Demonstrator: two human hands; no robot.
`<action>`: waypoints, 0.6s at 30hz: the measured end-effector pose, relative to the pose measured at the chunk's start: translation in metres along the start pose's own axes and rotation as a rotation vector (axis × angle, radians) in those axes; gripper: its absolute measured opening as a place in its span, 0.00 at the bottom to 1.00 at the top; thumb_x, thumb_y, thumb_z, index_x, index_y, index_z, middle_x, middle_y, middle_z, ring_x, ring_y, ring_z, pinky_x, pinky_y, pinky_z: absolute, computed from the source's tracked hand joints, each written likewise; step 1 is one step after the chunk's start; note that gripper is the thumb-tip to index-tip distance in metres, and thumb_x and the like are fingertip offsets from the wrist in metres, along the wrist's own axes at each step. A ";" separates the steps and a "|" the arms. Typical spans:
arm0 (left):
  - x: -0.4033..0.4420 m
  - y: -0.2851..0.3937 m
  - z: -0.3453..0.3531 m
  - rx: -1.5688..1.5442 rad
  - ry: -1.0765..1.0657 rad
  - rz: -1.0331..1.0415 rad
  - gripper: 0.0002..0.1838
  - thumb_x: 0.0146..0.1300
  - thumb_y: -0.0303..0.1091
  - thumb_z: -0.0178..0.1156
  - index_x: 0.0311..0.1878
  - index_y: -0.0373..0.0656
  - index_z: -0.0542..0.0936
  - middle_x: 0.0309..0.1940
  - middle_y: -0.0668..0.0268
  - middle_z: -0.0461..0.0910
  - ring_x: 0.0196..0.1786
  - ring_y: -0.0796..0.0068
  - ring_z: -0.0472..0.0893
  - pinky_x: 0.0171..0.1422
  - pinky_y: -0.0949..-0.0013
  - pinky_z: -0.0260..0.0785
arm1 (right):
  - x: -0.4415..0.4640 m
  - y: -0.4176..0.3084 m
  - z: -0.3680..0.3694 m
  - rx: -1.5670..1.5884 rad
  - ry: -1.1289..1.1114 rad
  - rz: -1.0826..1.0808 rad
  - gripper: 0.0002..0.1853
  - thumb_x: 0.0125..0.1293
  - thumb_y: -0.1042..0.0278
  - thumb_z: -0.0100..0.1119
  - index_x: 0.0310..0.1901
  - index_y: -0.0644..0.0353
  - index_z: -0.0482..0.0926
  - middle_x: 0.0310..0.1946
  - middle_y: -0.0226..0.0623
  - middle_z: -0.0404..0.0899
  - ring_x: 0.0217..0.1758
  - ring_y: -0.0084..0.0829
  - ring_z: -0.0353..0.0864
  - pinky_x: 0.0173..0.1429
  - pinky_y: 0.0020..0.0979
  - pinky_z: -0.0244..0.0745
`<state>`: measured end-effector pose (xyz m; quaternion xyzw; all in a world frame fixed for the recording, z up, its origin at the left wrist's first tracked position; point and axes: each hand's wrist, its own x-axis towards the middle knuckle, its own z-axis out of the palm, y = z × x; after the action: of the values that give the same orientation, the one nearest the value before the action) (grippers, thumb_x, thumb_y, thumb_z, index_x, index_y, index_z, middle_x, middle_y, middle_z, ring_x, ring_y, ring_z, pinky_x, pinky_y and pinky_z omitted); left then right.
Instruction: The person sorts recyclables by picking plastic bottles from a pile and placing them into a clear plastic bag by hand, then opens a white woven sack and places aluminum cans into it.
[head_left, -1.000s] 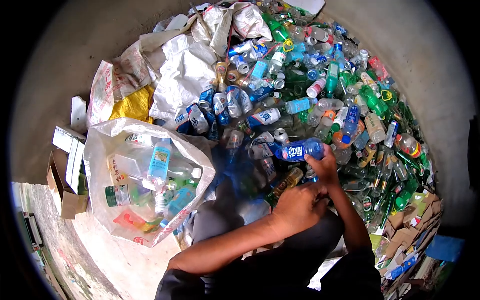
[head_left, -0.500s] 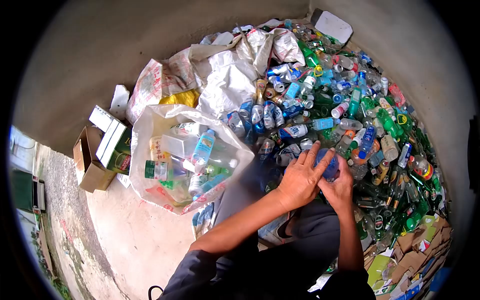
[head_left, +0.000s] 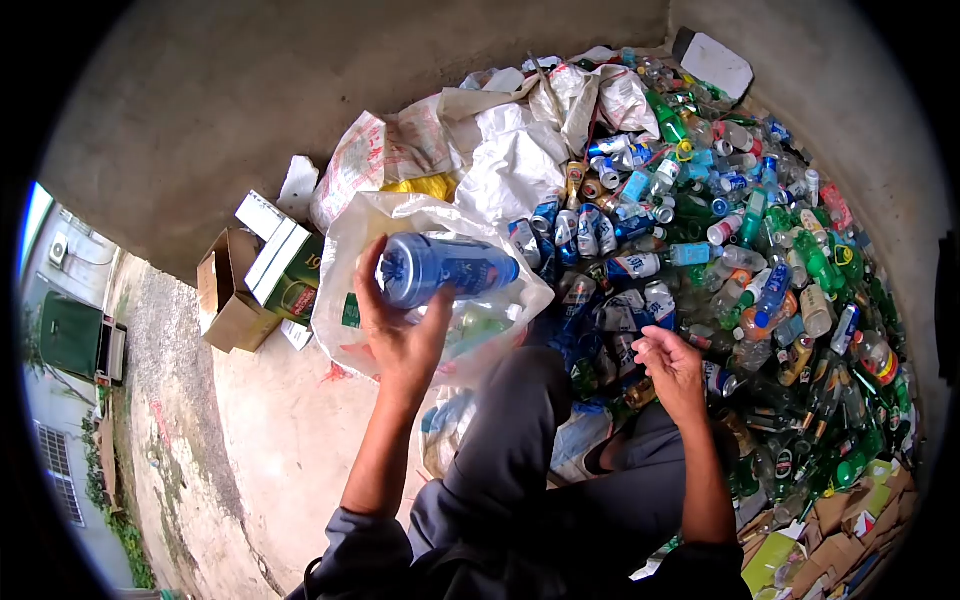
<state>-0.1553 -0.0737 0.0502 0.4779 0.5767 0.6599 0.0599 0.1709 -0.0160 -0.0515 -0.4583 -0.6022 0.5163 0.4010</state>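
My left hand [head_left: 400,345] is wrapped round a blue-tinted plastic bottle [head_left: 445,270], its base toward the thumb side and its blue cap pointing right. The bottle lies level above the mouth of a translucent white plastic bag [head_left: 350,345], which has other bottles in it, mostly hidden behind the held one. Over the near edge of the heap of cans and bottles, my right hand [head_left: 672,375] hovers with loosely bent fingers and nothing visible in them. A blue-and-white can [head_left: 718,380] lies just beside it.
Crushed cans, plastic bottles and green glass bottles [head_left: 850,465] spread along the right wall. White woven sacks [head_left: 515,150] lie behind the bag. Cardboard boxes [head_left: 235,300] stand at left, and flattened cardboard [head_left: 830,560] lies at lower right. My bent knee [head_left: 515,400] rises between my hands.
My left hand has carried the blue bottle leftward from the heap to above the bag. My right hand has let go of it and stayed by the heap. The view has shifted left.
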 end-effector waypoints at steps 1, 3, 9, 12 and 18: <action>-0.006 -0.006 -0.002 -0.027 0.035 -0.018 0.42 0.52 0.19 0.70 0.70 0.38 0.62 0.59 0.59 0.68 0.61 0.66 0.73 0.64 0.62 0.70 | 0.000 0.002 0.001 -0.018 -0.029 0.008 0.15 0.72 0.68 0.61 0.56 0.65 0.78 0.41 0.34 0.86 0.39 0.20 0.83 0.39 0.21 0.75; -0.024 -0.040 -0.003 0.068 -0.012 -0.066 0.40 0.52 0.21 0.70 0.68 0.36 0.63 0.59 0.55 0.69 0.62 0.62 0.73 0.66 0.60 0.68 | -0.004 0.002 0.006 -0.014 -0.057 0.032 0.15 0.70 0.70 0.62 0.55 0.66 0.78 0.39 0.34 0.85 0.38 0.19 0.82 0.40 0.21 0.75; -0.053 -0.082 -0.010 0.613 -0.426 -0.109 0.36 0.51 0.32 0.71 0.63 0.35 0.68 0.55 0.46 0.74 0.60 0.46 0.76 0.62 0.55 0.71 | -0.006 0.026 0.014 -0.185 -0.146 0.014 0.17 0.68 0.71 0.65 0.54 0.70 0.78 0.36 0.33 0.83 0.36 0.19 0.80 0.42 0.23 0.76; -0.056 -0.085 -0.012 0.692 -0.589 -0.245 0.33 0.52 0.39 0.71 0.61 0.38 0.74 0.55 0.48 0.79 0.56 0.47 0.80 0.59 0.55 0.73 | -0.007 0.027 0.017 -0.221 -0.190 0.033 0.18 0.67 0.68 0.66 0.53 0.71 0.78 0.37 0.36 0.84 0.37 0.19 0.81 0.43 0.24 0.77; -0.040 -0.081 -0.005 0.755 -0.923 -0.391 0.36 0.52 0.49 0.72 0.63 0.42 0.76 0.51 0.48 0.83 0.53 0.48 0.83 0.57 0.56 0.75 | 0.021 0.019 0.043 -0.323 -0.116 -0.021 0.23 0.66 0.61 0.68 0.54 0.70 0.78 0.39 0.41 0.85 0.38 0.25 0.83 0.45 0.27 0.78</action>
<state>-0.1756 -0.0758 -0.0384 0.5875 0.7615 0.1131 0.2492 0.1267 -0.0056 -0.0764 -0.4799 -0.7041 0.4344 0.2920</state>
